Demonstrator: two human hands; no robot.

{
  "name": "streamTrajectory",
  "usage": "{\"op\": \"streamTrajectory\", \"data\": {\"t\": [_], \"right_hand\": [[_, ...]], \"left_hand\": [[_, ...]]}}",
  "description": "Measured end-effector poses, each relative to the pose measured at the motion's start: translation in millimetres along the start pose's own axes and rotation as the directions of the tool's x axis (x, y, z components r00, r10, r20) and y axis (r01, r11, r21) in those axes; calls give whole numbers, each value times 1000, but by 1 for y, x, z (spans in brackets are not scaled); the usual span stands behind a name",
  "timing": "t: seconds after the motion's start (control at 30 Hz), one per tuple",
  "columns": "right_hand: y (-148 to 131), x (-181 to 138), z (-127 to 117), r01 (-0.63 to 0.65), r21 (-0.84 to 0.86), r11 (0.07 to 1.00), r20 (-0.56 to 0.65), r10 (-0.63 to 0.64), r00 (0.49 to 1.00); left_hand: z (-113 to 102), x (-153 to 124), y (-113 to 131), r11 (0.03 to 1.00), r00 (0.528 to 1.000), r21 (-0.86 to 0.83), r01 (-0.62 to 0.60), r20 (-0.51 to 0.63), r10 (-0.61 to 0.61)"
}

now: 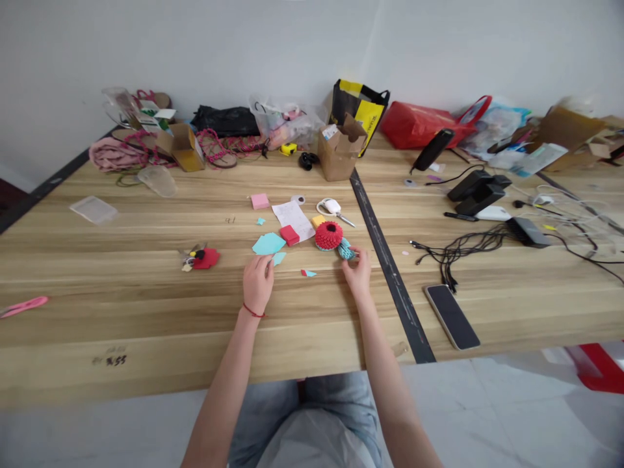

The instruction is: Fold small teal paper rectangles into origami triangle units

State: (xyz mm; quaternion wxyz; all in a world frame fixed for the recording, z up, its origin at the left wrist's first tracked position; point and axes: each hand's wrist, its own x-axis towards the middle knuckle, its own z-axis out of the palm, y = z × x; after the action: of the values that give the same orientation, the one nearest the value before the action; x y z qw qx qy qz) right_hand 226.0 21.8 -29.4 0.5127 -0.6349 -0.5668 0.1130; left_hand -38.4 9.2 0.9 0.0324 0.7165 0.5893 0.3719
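Observation:
My left hand [258, 281] is closed at the fingertips on a small light blue paper piece [279, 259], just below a pile of light blue paper [268, 244]. My right hand [358, 272] has thumb and fingers round a blue folded-paper section [346, 248], which lies against a red folded-paper ball [328, 235] with a dark hole on top. Between the hands lie small red and blue folded pieces [308, 273]. A red paper stack [289, 235] rests on a written sheet [295, 219]. A yellow paper stack [318, 221] is partly behind the ball.
Scissors [347, 220] lie behind the ball, by a white round item. Keys with a red tag [205, 258] are to the left. A phone [452, 316] and black cables [453, 253] lie right of the dark table strip [390, 279]. Bags and a cardboard box [338, 156] line the wall.

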Motion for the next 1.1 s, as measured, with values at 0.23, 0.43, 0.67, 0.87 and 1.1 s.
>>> {"op": "streamTrajectory", "data": {"t": [0.23, 0.43, 0.67, 0.87, 1.1], "right_hand": [[-1, 0, 2, -19, 60, 998, 7, 18, 1000], [-2, -1, 5, -144, 260, 955, -53, 163, 985], [-26, -1, 1, -39, 543, 839, -167, 154, 974], [-51, -18, 12, -70, 683, 727, 152, -48, 987], [-57, -31, 18, -135, 670, 730, 393, -195, 899]], "left_hand": [[4, -1, -4, 999, 1000, 11, 31, -7, -31], [4, -1, -4, 999, 998, 12, 48, -43, -47], [6, -3, 11, 994, 996, -110, 5, -91, -16], [16, -10, 31, 894, 996, -443, 61, 87, -25], [29, -12, 37, 345, 883, -813, 469, 433, -181]]}}
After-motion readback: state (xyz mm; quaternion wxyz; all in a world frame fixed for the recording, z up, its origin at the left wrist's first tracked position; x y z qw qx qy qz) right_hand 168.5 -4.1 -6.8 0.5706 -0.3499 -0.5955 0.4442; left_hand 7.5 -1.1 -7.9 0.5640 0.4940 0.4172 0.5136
